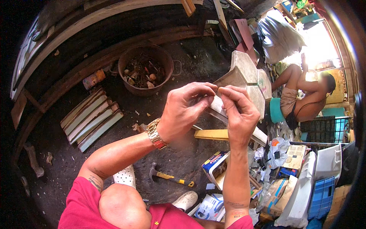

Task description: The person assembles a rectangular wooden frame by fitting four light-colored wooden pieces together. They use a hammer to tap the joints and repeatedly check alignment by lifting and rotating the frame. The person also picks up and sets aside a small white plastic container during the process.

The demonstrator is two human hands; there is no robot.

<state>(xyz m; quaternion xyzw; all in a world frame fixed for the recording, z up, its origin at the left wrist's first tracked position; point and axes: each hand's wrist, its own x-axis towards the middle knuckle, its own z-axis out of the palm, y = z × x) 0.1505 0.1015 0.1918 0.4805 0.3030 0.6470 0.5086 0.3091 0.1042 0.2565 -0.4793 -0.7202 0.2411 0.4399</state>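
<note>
My left hand [187, 108] and my right hand [241, 111] are raised close together in the middle of the view. On each, thumb and fingertips are pinched, and the tips nearly meet. Whatever is between them is too small to make out. Just past my right fingers stands a worn stool-like piece with pale grey hexagonal panels [244, 63]. A yellow wooden bar [211, 134] shows below my hands, partly behind my right wrist. On the dark floor between my white shoes lies a hammer [172, 178] with a yellow and black handle.
A round metal pot [121, 72] with debris inside stands beyond my left arm, near a stack of painted wood strips [91, 118]. At right sits another person [301, 91]. Nearer are a blue crate [322, 198], cardboard, bags and an open plastic tub [213, 164].
</note>
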